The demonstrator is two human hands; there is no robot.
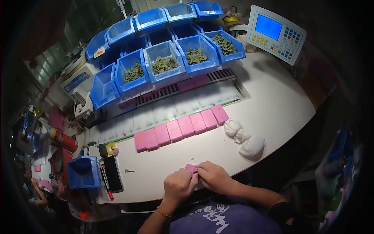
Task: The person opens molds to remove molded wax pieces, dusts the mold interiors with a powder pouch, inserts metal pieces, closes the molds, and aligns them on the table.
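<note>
At the table's front edge, a small pink piece (190,167) sits between my two hands. My left hand (179,185) is closed on it from the left, thumb pointing up along it. My right hand (213,177) meets it from the other side, its fingers pinched on the piece's right edge. Most of the piece is hidden by the fingers. Tiny scraps (193,159) lie just beyond it on the white table (280,101). Farther back, a slanting row of several pink blocks (174,130) lies side by side.
Blue bins (134,86), some holding green pieces, stand at the back. A control panel (272,33) is at right rear. A white cloth bundle (251,147) lies to the right. A phone (113,173), red marker (110,194) and blue bin (83,172) are left. A co-worker's arm (40,193) shows far left.
</note>
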